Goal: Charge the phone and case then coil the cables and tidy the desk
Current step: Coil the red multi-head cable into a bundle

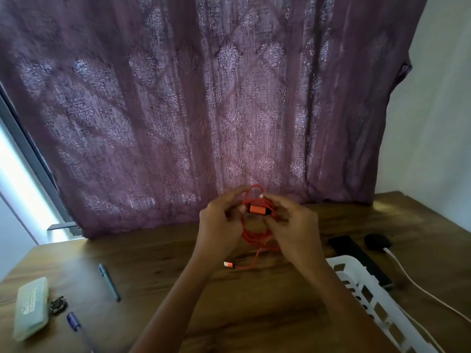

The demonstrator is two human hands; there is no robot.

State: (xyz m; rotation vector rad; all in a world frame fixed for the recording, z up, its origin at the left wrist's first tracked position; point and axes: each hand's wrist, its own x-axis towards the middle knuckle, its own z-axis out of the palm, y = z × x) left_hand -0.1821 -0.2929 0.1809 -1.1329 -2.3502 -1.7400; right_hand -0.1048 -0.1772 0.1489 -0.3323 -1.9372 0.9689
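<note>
Red cable [254, 236] — gathered into loose loops — was held up over the counter [165, 253] before a purple curtain [204, 110], with both hands closed on it. The fingers of the left hand [219, 225] were curled round the coil's left side. Those of the right hand [293, 225] were pinched on the loops beside an orange block [257, 208] at the coil's middle. One tail was left hanging, and whether its USB plug [227, 264] touched the wood could not be told. The cord was judged light, soft and springy — its loops likely to spill open unless gripped where they bunch at the block, never by the plug. To the right, a phone [356, 256] and a dark case [378, 242] were seen on the counter beyond a white basket [369, 289], with a white cable [418, 286] run to the case.
</note>
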